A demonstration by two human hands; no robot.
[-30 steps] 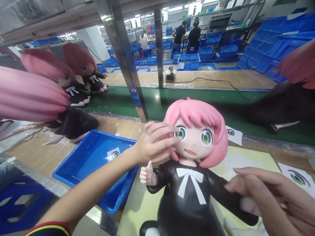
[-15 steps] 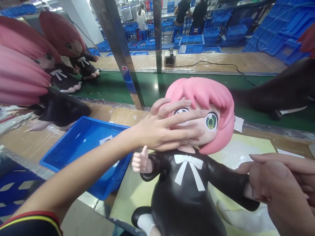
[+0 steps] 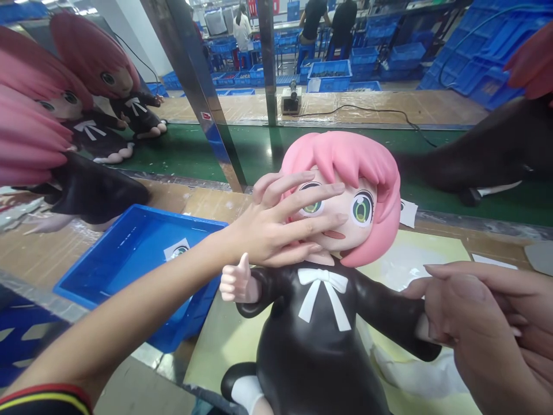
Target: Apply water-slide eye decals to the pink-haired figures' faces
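Note:
A large doll figure (image 3: pixel 319 357) with pink hair, green eyes, a black dress and a white bow lies face up on a pale yellow sheet (image 3: pixel 436 245). My left hand (image 3: pixel 280 222) rests across the left side of its face, fingers stretched out and apart, partly covering one eye. Near that wrist, the figure's small thumbs-up fist (image 3: pixel 237 282) pokes up. At the right, my right hand (image 3: pixel 484 323) is closed around the end of the figure's other arm (image 3: pixel 397 311), hiding most of that small hand.
A blue bin (image 3: pixel 129 253) holding a printed eye sticker (image 3: pixel 179 249) stands left, under my forearm. Similar figures (image 3: pixel 129 106) sit along the green conveyor (image 3: pixel 185 144) behind. A metal post (image 3: pixel 194 86) rises between bench and belt. People (image 3: pixel 315 23) work farther back.
My left hand has slid slightly left across the face, uncovering the mouth and more of the covered eye. The whole view has shifted a little; my right hand keeps its hold.

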